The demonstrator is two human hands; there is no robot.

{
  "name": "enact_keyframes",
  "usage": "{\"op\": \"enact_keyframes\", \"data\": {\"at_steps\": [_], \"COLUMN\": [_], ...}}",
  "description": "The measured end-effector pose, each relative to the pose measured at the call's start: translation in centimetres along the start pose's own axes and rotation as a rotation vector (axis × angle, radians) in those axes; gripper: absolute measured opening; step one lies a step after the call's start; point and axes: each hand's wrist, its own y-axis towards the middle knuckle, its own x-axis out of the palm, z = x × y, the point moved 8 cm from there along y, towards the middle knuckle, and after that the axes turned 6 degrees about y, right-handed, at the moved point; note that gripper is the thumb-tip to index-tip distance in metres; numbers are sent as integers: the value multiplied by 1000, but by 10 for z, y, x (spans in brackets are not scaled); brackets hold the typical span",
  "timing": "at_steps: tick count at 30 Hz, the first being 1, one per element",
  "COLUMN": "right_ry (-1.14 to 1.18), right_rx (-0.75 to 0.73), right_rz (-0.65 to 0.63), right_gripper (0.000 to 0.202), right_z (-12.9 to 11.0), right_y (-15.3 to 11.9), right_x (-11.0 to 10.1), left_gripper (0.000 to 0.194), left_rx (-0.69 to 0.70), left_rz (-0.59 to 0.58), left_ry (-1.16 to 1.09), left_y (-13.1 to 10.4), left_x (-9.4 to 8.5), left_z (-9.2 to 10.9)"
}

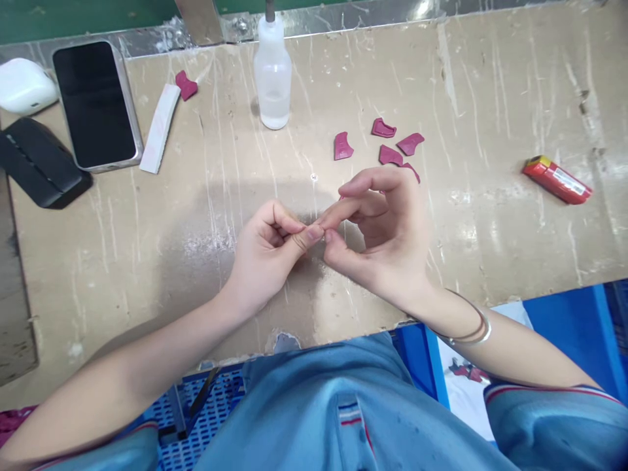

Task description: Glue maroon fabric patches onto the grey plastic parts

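Above the middle of the worktable [220, 196], my two hands meet at the fingertips. My left hand [275, 248] is closed, its thumb pressed against its bent index finger. What it pinches, if anything, is hidden by the fingers. My right hand [383, 229] has its thumb and index finger drawn together at the left thumb tip, other fingers curved; anything between them is too small to make out. Just beyond the right hand lie several dark pink pieces, among them a notched one [343, 146] and a recessed one [383, 127]. Part of this group is covered by the right hand.
At the back stands a clear bottle [273, 85]. On the left lie a phone [95, 104], a white strip [160, 129], another pink piece [186, 85], a white case [27, 85] and a black object [42, 162]. A red lighter [558, 180] lies right; blue crates [574, 327] stand below the table edge.
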Motion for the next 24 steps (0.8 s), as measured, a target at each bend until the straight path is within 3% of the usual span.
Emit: {"op": "enact_keyframes", "data": {"at_steps": [9, 24], "right_ry": [30, 84], "right_rx": [12, 10], "right_rz": [31, 65], "right_gripper": [35, 29], "right_z": [4, 0], "right_y": [-3, -2], "right_x": [1, 1], "left_gripper": [57, 57], "left_rx": [9, -154], "left_rz": [19, -92], "left_ry": [13, -115], "left_y": [-1, 1], "left_x": [-1, 7], "left_z": [1, -5]}}
